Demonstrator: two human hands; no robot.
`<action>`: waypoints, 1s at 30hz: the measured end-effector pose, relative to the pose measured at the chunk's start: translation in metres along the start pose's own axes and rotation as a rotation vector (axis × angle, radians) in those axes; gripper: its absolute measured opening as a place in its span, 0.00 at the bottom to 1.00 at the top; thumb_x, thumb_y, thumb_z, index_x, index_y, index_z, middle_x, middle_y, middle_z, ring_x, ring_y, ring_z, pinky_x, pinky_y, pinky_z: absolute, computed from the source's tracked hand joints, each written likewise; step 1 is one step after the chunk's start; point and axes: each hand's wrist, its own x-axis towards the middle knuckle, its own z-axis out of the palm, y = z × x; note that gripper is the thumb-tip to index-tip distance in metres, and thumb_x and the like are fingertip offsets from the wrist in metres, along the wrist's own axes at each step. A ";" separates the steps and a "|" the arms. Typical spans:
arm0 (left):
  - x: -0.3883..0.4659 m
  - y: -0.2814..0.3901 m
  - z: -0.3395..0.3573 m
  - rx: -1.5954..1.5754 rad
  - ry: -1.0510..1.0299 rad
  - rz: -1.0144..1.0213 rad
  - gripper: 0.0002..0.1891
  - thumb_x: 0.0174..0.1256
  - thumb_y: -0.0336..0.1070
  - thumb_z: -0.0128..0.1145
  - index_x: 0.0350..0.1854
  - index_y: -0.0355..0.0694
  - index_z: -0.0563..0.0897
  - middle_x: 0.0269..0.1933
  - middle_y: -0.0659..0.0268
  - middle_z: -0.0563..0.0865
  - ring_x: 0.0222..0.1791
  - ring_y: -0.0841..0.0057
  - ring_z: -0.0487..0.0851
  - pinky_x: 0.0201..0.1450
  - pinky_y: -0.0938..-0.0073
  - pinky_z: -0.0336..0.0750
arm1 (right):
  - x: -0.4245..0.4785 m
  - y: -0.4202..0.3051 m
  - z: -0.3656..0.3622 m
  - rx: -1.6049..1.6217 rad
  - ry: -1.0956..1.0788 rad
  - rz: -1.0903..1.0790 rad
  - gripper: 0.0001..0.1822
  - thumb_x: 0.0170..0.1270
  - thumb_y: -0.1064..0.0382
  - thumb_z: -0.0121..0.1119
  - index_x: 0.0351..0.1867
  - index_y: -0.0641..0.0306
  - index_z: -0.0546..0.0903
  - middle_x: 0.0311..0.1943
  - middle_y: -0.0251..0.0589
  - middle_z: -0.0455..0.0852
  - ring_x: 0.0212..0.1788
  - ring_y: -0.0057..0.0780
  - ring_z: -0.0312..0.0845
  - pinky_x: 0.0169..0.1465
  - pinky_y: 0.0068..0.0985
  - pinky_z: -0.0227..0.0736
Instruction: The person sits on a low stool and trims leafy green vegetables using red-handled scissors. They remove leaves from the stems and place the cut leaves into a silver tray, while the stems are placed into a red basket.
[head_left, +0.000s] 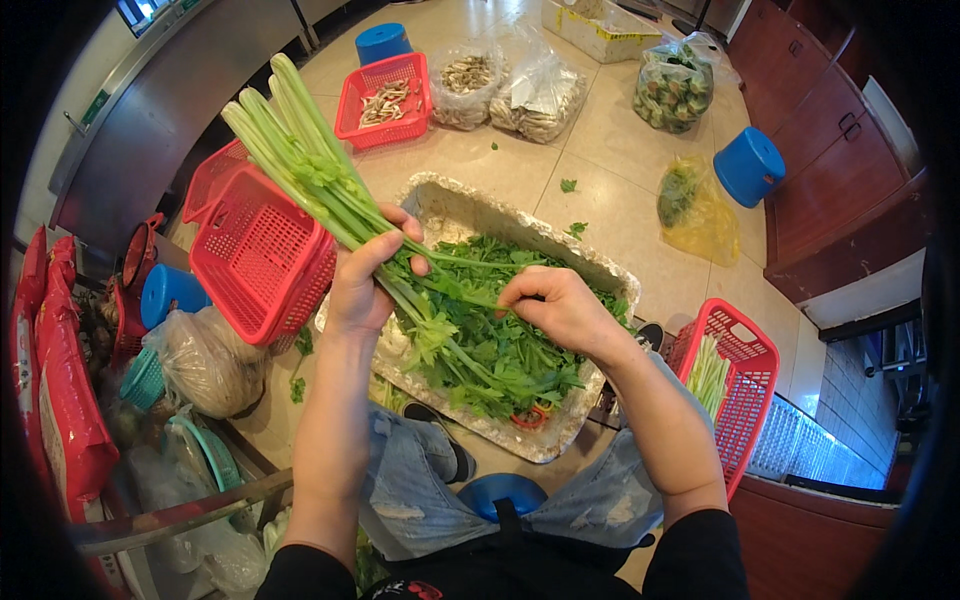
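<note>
My left hand (375, 270) grips a bunch of celery (330, 176), its pale stalk ends pointing up and left and its leafy ends hanging down. My right hand (555, 304), fingers pinched, holds a thin leafy celery stem (480, 262) to the right of the bunch. Both hands are above a worn foam box (525, 221) on the floor, between my feet and the bags. Cut celery leaves (517, 352) fill much of it, and a red ring-like thing (529, 417) lies near its lower edge.
Red plastic baskets (259, 255) stand at left; another basket (742, 352) with pale stalks is at right. Beyond are a basket of mushroom-like pieces (386, 101), bagged vegetables (673, 86), blue stools (750, 166) and a yellow bag (701, 217). A metal rail (180, 514) crosses lower left.
</note>
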 end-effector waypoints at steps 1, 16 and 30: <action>0.000 0.000 0.001 0.005 0.006 0.000 0.11 0.60 0.26 0.54 0.45 0.35 0.75 0.37 0.58 0.81 0.28 0.72 0.82 0.33 0.74 0.80 | 0.001 -0.001 -0.001 -0.023 0.012 0.004 0.08 0.51 0.75 0.54 0.31 0.66 0.83 0.29 0.43 0.82 0.34 0.35 0.78 0.41 0.27 0.72; 0.002 0.011 -0.009 -0.116 0.145 0.101 0.11 0.63 0.29 0.54 0.47 0.37 0.73 0.39 0.60 0.79 0.32 0.70 0.83 0.36 0.71 0.81 | -0.004 0.020 -0.020 -0.360 0.042 0.277 0.11 0.53 0.68 0.52 0.34 0.63 0.86 0.40 0.49 0.84 0.43 0.44 0.81 0.49 0.33 0.73; 0.007 0.004 -0.010 -0.032 0.243 0.121 0.10 0.64 0.29 0.54 0.47 0.37 0.74 0.40 0.63 0.80 0.34 0.71 0.81 0.40 0.72 0.78 | 0.005 -0.002 0.002 -0.332 0.150 -0.014 0.09 0.58 0.66 0.58 0.39 0.64 0.82 0.36 0.48 0.83 0.41 0.43 0.80 0.46 0.32 0.73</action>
